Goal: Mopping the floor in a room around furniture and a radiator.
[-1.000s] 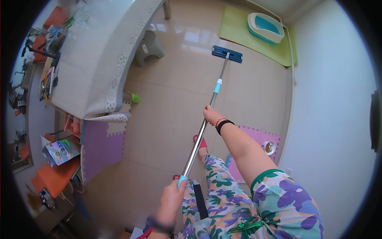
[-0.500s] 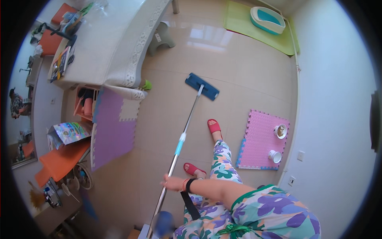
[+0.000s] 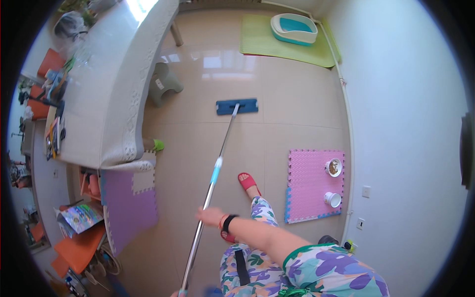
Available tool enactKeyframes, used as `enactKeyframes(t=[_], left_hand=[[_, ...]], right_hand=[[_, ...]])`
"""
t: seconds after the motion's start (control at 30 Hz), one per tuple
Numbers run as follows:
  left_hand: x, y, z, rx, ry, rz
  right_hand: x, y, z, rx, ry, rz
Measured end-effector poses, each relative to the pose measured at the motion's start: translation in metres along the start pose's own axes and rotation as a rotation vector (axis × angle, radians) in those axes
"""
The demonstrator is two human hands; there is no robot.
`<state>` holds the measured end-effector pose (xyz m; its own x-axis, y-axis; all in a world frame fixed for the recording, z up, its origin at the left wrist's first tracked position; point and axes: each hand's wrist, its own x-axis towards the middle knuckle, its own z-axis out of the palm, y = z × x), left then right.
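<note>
A flat mop [image 3: 214,174] with a long silver pole, a light-blue joint and a blue rectangular head [image 3: 225,107] stretches from the lower edge to the tiled floor ahead. Its head lies flat on the tiles, crosswise to me. My right hand [image 3: 211,217] is closed round the middle of the pole, with a black band on that wrist. Only a sliver of my left hand [image 3: 175,294] shows at the lower edge, against the pole's upper end; most of it is cut off by the frame.
On the left stands a table [image 3: 111,64] under a white lace-edged cloth, with a grey stool [image 3: 163,84] beside it. Purple foam mats [image 3: 128,208] lean below. Right of me lies a pink foam mat [image 3: 309,183] with two bowls. A litter tray [image 3: 294,29] rests on a green mat.
The mop head has swung from slanted to nearly straight across. My view has shifted forward and to the right, and my feet now appear lower. My right hand keeps its hold on the pole.
</note>
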<state>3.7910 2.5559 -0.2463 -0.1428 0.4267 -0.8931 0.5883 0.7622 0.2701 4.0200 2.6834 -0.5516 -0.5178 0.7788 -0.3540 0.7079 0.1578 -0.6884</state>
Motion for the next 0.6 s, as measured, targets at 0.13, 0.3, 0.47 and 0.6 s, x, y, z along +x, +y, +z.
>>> enactKeyframes(t=[0.13, 0.3, 0.47, 0.6], left_hand=[[0.107, 0.081, 0.074, 0.226, -0.091, 0.208], [0.139, 0.23, 0.15, 0.391, -0.101, 0.498], [0.138, 0.23, 0.151, 0.594, -0.107, 0.588], [0.118, 0.151, 0.095, 0.68, -0.002, 0.591]], right_hand=[[0.005, 0.157, -0.108, -0.196, 0.027, 0.271], [-0.013, 0.254, -0.203, 0.403, 0.327, 0.937], [-0.052, 0.272, -0.18, 0.583, 0.373, 0.905], [-0.063, 0.229, -0.073, 0.433, 0.518, 0.594]])
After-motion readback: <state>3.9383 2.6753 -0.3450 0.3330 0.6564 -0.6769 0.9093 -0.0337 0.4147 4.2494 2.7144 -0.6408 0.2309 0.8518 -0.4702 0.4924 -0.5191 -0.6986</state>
